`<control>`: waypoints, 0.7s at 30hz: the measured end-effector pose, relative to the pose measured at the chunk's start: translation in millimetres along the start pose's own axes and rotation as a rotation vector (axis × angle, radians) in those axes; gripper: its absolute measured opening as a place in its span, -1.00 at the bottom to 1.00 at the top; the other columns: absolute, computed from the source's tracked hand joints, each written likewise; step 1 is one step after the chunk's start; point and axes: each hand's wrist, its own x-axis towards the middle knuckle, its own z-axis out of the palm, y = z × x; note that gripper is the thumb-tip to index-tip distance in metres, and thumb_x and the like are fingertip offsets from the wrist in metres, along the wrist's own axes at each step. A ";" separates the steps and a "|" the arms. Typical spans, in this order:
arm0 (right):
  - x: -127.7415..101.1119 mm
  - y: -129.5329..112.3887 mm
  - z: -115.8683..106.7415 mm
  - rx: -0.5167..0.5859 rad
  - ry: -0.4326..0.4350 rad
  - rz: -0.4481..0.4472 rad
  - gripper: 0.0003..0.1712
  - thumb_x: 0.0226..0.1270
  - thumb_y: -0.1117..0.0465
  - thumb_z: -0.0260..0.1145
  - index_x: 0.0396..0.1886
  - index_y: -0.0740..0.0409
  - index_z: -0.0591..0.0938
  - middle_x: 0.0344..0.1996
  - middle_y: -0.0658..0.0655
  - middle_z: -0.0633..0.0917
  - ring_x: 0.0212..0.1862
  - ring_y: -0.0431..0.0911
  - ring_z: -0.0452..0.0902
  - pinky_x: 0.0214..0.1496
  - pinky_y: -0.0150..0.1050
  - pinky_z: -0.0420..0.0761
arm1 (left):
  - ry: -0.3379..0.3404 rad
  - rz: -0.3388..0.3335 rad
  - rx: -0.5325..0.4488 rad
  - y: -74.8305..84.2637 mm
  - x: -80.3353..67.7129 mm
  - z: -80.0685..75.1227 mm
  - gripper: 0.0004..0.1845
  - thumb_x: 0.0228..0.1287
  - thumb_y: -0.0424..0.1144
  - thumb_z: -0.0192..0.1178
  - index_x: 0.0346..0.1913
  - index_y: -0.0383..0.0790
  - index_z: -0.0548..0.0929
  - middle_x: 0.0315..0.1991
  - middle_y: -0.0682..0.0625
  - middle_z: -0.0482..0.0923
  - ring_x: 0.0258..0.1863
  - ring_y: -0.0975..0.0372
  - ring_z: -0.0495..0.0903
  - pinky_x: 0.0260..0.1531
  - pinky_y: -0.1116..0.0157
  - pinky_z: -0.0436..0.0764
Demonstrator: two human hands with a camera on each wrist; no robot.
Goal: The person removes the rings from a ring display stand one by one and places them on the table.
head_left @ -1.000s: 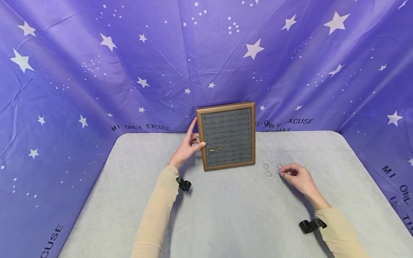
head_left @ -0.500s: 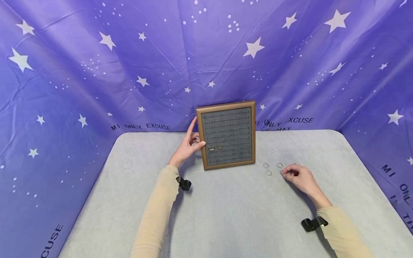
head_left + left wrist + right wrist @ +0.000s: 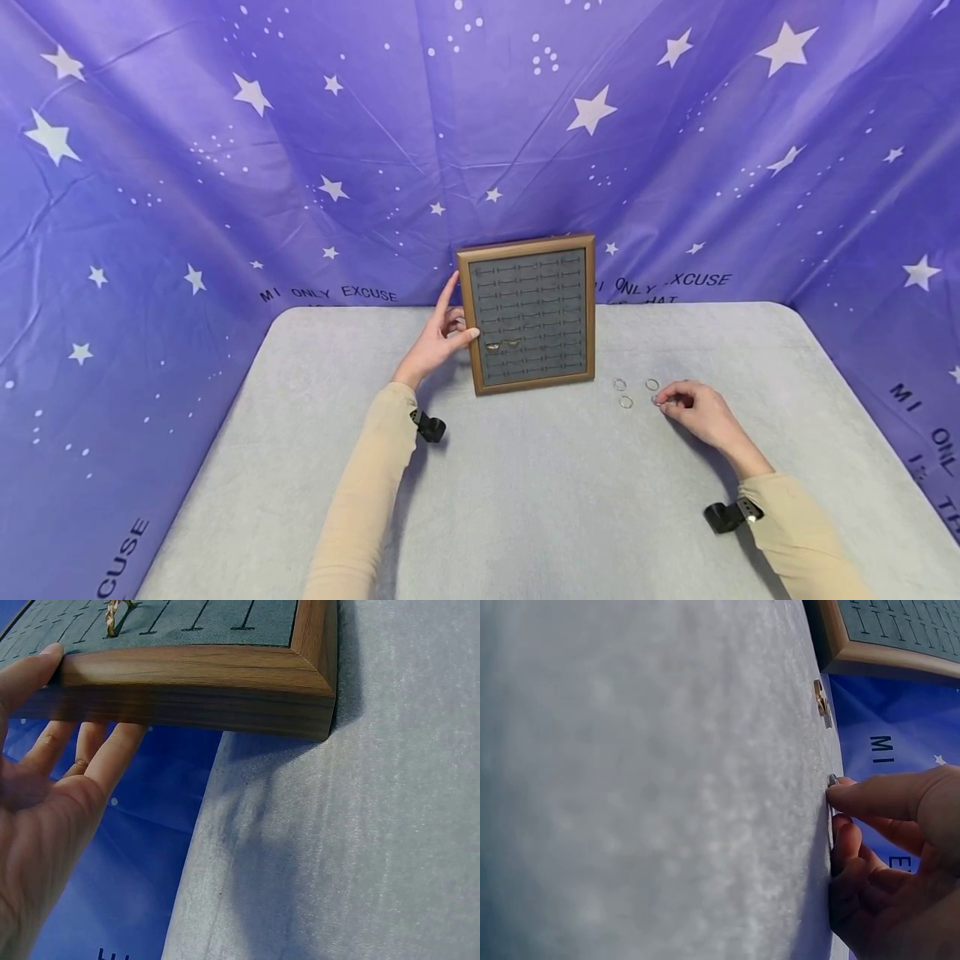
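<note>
Brown wooden frame around grey slotted board; pale grey counter; purple backdrop with white stars; beige sleeves; silvery rings.

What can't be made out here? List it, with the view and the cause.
1. Ring under the right hand: head view, too small and hidden by fingertips; the grip is unclear.
2. Loose rings on the table: too small for detail.
3. Back of the display frame: faces away in every view.
4. Left hand: wrist view, fingers pass behind the frame.
</note>
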 end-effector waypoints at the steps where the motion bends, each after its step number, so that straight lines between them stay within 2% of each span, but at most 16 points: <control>1: -0.2 0.0 -0.2 0.002 0.000 -0.001 -0.88 0.14 0.45 0.34 -0.33 0.22 0.69 -0.47 0.05 0.60 -0.43 -0.16 0.39 -0.38 -0.25 0.38 | 0.000 -0.002 0.000 0.1 0.0 -0.1 0.04 0.24 -0.57 0.19 0.56 0.15 -0.18 -0.19 -0.13 0.54 -0.26 0.07 0.49 -0.14 0.18 0.51; 9: -1.0 -1.4 -1.1 0.023 0.020 -0.010 -0.86 0.17 0.43 0.36 -0.25 0.28 0.68 -0.46 0.09 0.63 -0.43 -0.19 0.43 -0.38 -0.29 0.42 | 0.000 -0.007 0.001 0.6 0.2 -0.4 0.05 0.24 -0.57 0.20 0.56 0.15 -0.19 -0.17 -0.16 0.55 -0.24 0.02 0.48 -0.12 0.16 0.51; 16: -1.0 -6.7 -2.1 0.058 0.082 -0.037 -0.84 0.16 0.42 0.38 -0.24 0.32 0.66 -0.41 0.13 0.66 -0.43 -0.25 0.44 -0.40 -0.36 0.43 | -0.002 -0.010 0.007 2.4 -0.4 0.2 0.04 0.25 -0.57 0.19 0.56 0.13 -0.20 -0.15 -0.20 0.56 -0.23 0.02 0.50 -0.12 0.16 0.52; 21: 0.0 -14.0 -2.9 0.141 0.077 -0.034 -0.81 0.19 0.45 0.33 -0.17 0.39 0.62 -0.38 0.23 0.66 -0.48 -0.24 0.46 -0.51 -0.37 0.49 | -0.006 0.003 0.007 2.3 -0.5 0.3 0.04 0.25 -0.57 0.19 0.56 0.09 -0.21 -0.14 -0.25 0.56 -0.24 0.09 0.54 -0.14 0.25 0.55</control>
